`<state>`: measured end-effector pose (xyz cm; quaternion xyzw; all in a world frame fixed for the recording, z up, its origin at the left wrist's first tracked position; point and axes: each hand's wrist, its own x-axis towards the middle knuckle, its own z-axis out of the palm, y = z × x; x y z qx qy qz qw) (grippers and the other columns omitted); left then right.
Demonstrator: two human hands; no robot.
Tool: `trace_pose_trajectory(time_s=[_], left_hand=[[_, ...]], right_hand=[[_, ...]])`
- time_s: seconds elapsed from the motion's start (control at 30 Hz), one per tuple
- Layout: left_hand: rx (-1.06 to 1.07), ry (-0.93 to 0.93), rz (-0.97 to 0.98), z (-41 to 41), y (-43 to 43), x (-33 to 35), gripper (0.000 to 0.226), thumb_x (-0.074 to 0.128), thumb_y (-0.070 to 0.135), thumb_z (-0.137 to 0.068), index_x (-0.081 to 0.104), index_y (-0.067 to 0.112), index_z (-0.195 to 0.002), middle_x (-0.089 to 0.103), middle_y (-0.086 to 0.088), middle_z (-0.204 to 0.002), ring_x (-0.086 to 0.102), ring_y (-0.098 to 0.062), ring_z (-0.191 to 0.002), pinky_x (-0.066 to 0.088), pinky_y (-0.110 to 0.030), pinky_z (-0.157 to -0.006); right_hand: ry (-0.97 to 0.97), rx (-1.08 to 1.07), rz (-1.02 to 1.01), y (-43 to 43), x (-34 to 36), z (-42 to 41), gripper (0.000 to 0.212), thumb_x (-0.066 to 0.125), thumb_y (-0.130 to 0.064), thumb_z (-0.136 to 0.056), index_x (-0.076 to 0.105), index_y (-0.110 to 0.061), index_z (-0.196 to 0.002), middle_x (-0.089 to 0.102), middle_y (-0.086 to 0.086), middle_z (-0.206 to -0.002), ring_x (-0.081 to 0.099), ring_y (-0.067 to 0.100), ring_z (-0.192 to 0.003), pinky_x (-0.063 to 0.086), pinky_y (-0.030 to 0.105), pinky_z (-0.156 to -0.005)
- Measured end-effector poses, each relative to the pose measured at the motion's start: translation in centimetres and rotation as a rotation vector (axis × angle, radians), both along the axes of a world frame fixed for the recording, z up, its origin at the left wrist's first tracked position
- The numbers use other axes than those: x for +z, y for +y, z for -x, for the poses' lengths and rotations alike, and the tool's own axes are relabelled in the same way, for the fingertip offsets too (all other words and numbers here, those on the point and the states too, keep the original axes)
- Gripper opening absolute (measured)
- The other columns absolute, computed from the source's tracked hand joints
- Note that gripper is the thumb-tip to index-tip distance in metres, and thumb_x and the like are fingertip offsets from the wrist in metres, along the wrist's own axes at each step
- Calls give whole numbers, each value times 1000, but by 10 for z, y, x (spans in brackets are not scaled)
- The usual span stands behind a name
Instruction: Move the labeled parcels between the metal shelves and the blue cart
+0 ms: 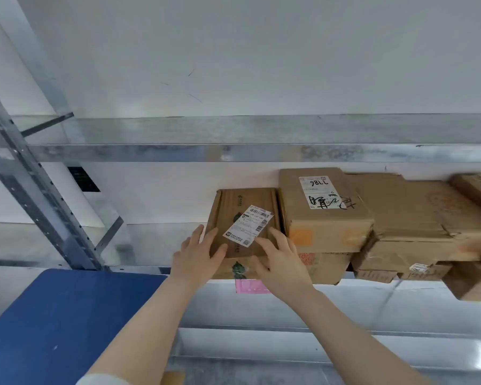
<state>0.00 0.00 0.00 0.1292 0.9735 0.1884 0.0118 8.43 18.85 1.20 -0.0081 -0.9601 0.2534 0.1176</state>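
Plainly this is the handover step at the shelf: both hands are on one small flat parcel [233,207] whose white label [249,225] faces up. It lies on top of another box [239,269] at the left end of the row on the middle shelf [156,240]. The left hand [199,254] has its fingers spread and nearly straight along the parcel's left edge, with the thumb on the top face. The right hand [281,262] has lightly bent fingers laid over the near right corner. Neither has closed into a firm grip, so I cannot tell whether the parcel is being taken or settled. If it is bound for the blue cart [53,315], near and to the left, the next move calls for both hands to close on its sides, lift it off the box beneath and swing it left. By my count there are two hands, one cart, three shelf levels and roughly ten brown boxes. The count is unsure because the far right ones are blurred and cut off. Three white labels show, one of them on the taller box [322,229] just right of the parcel, and one pink tag [252,286] is on the shelf edge.
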Motion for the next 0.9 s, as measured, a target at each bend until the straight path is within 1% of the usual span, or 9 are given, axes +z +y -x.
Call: trace_pose_trajectory(time_s=[0.07, 0.17, 0.27, 0.37, 0.43, 0.53, 0.67, 0.8, 0.9], left_hand=[[-69, -26, -96, 14, 6, -3, 55, 29, 59, -94, 24, 39, -145, 12, 8, -159, 32, -29, -137, 37, -49, -107], [-137, -67, -114, 34, 14, -8, 51, 33, 54, -96, 27, 41, -144, 12, 8, -159, 39, -26, -134, 38, -43, -106], [-152, -78, -165, 43, 11, -15, 52, 38, 50, -96, 28, 38, -146, 13, 9, -159, 37, -21, -136, 35, -36, -105], [-147, -73, -225, 44, 8, -19, 51, 40, 47, -97, 30, 34, -146, 15, 9, -158, 35, -18, -136, 33, -32, -106], [-151, -72, -273, 43, 8, -21, 50, 41, 45, -97, 32, 33, -145, 16, 9, -157, 35, -19, -136, 33, -33, -108], [-130, -74, -331, 42, 8, -23, 48, 44, 43, -96, 36, 33, -143, 21, 8, -154, 32, -25, -136, 33, -44, -111], [-116, -23, -326, 41, 7, -27, 46, 45, 42, -96, 38, 34, -140, 24, 9, -151, 32, -27, -132, 32, -41, -110], [-107, 21, -294, 33, -1, -28, 47, 46, 44, -94, 37, 36, -140, 23, 11, -150, 32, -27, -129, 33, -38, -106], [-86, 46, -288, 23, -14, -24, 47, 46, 45, -94, 38, 35, -140, 24, 10, -151, 32, -28, -130, 33, -38, -106]], right_hand=[[4, -22, -5, -2, 1, 13, 43, 45, -41, -93, 42, -31, -134, 19, -4, -153, 18, 24, -139, 46, 39, -93], [-84, -55, -23, -4, -2, 34, 40, 43, -33, -94, 42, -29, -133, 14, -3, -155, 11, 26, -142, 39, 41, -103], [-145, -57, -37, -6, -7, 49, 38, 37, -30, -97, 40, -25, -135, 5, 0, -157, -4, 27, -145, 12, 43, -117], [-120, -18, -94, -5, -8, 56, 39, 35, -30, -98, 39, -20, -135, 9, 6, -156, 0, 24, -145, -4, 43, -118], [-124, -22, -50, -4, -10, 57, 40, 37, -33, -97, 39, -22, -136, 13, 3, -156, 13, 26, -143, 0, 43, -118], [-129, -44, 45, -2, -13, 56, 43, 41, -35, -96, 38, -27, -138, 16, -2, -156, 25, 26, -140, 8, 43, -118], [-87, -22, 26, -2, -17, 53, 45, 42, -36, -96, 40, -24, -139, 24, -2, -154, 28, 19, -139, 13, 44, -117], [-52, -3, 21, -9, -20, 47, 43, 44, -36, -96, 43, -24, -137, 28, -2, -151, 27, 13, -138, 13, 39, -116], [-52, 19, 22, -18, -16, 40, 42, 43, -38, -95, 44, -27, -136, 29, -5, -151, 31, 20, -136, 19, 42, -116]])
